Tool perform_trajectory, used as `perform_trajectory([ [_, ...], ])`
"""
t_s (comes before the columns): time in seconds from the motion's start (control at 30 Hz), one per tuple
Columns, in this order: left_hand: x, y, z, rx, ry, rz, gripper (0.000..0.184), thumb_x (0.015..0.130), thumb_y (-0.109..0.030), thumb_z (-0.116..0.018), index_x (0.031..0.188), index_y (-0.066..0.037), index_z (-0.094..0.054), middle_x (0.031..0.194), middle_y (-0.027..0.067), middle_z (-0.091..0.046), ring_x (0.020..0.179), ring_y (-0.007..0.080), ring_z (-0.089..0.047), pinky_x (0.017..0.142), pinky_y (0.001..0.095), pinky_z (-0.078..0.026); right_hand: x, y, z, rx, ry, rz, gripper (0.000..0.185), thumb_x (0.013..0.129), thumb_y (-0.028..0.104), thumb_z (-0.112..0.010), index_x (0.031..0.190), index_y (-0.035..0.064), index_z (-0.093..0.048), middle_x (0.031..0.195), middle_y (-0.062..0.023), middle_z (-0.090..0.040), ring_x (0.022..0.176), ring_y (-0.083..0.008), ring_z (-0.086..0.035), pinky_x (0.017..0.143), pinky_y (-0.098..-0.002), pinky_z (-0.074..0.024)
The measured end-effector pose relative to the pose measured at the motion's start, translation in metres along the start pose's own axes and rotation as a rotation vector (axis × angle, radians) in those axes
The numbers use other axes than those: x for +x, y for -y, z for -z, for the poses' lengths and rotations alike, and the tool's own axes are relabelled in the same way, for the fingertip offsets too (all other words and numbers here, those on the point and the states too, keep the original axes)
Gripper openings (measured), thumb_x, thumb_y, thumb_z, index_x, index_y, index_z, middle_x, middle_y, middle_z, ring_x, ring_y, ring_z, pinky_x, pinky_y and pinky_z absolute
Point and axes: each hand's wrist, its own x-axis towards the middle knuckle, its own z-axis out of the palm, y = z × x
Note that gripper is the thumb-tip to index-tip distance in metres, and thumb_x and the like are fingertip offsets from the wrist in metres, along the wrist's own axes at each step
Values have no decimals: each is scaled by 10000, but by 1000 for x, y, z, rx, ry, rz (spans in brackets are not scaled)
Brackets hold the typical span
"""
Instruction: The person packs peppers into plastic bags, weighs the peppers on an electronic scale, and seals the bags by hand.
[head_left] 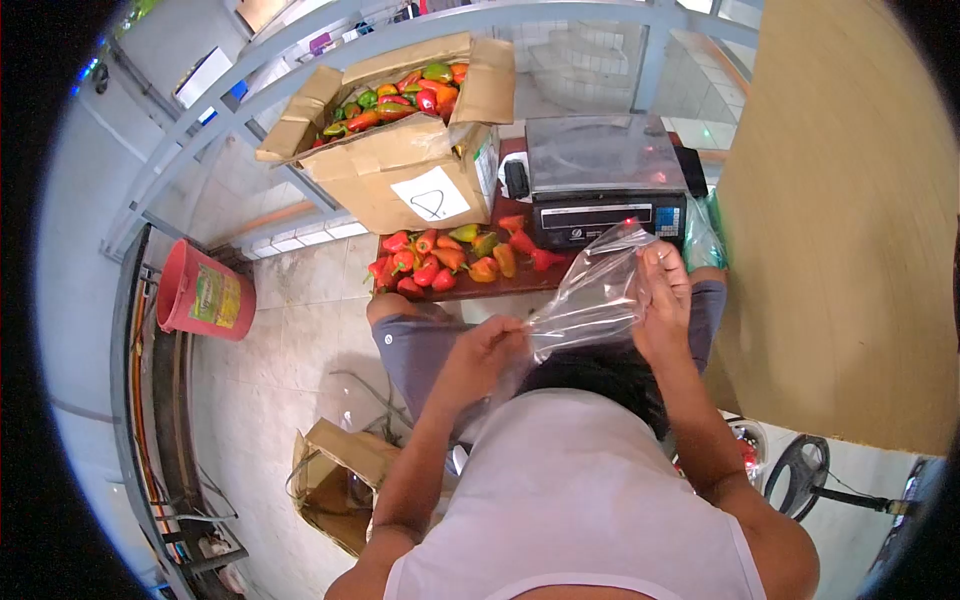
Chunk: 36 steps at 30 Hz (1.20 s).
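A clear plastic bag (pixel 590 300) is stretched between my two hands above my lap. My left hand (pixel 488 350) pinches its lower left side, and my right hand (pixel 662 295) grips its right edge. Just beyond the bag stands a digital scale (pixel 605 180) with a flat metal pan. Red, orange and green peppers (pixel 425 268) lie in a loose pile on the dark red table (pixel 475 290), left of the scale. Behind them, an open cardboard box (pixel 400 175) is filled with more peppers (pixel 400 103).
A red bucket (pixel 205 290) stands on the tiled floor to the left. Near my left elbow sits an open carton (pixel 345 480). A tall wooden panel (pixel 840 220) rises close on my right. Metal railings (pixel 560 12) run behind the table.
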Motion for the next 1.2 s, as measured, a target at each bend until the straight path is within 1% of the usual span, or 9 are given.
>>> perform_trajectory([
  [0.03,-1,-9,4,199,-38,22,251,964,-151,-664,1180,-26,-648,1060,78,-715,999,177,-671,872,301,-518,4,7,4,-302,117,26,92,1007,118,-597,993,40,-644,914,-59,-715,798,-142,-674,685,-277,-539],
  [0.13,11,-10,14,38,-357,-259,303,927,-15,-672,1227,-9,-630,1079,73,-666,972,133,-624,851,272,-501,16,47,-30,-1038,566,275,75,925,98,-700,960,32,-700,859,-61,-731,721,-137,-667,627,-280,-526],
  [0.2,15,-81,20,265,-353,-581,410,841,-18,-735,1237,-13,-629,1357,158,-568,1092,211,-621,888,333,-506,20,58,-50,-1070,744,174,106,840,74,-766,932,27,-740,825,-83,-730,676,-181,-673,605,-296,-511],
  [0.3,27,-116,24,440,-67,-650,432,806,-37,-757,1217,-11,-630,1269,161,-631,1074,223,-654,875,342,-514,28,67,-70,-1144,987,135,109,827,89,-779,925,55,-746,802,-89,-718,672,-228,-678,584,-315,-490],
  [0.47,26,-104,34,290,197,-338,314,768,-19,-754,1073,-11,-680,1032,132,-715,935,245,-705,813,345,-535,35,89,-66,-1261,893,77,134,829,141,-753,927,54,-726,837,-107,-713,734,-289,-685,648,-362,-527],
  [0.57,18,-131,6,355,-96,-520,224,777,25,-719,996,-6,-688,976,123,-717,888,268,-706,782,339,-544,34,86,-68,-1273,954,92,133,823,153,-751,910,57,-723,837,-105,-709,741,-294,-684,651,-369,-529],
  [0.67,17,-119,13,547,109,-423,222,807,37,-704,1023,-7,-682,986,127,-712,890,272,-699,759,336,-542,33,87,-72,-1319,972,136,141,820,173,-747,898,59,-719,846,-105,-708,758,-299,-686,660,-381,-532],
  [0.9,10,-119,9,401,90,-132,71,834,-8,-755,900,-1,-728,796,84,-723,725,147,-684,660,294,-530,37,81,-69,-1290,966,213,166,833,231,-734,879,72,-720,850,-103,-706,794,-312,-687,689,-407,-532],
  [1.2,5,-90,2,250,93,-266,60,867,-39,-762,858,5,-722,754,71,-722,635,92,-633,580,260,-492,36,76,-70,-1336,990,171,175,842,262,-729,876,90,-722,817,-106,-691,765,-322,-676,665,-412,-517],
])
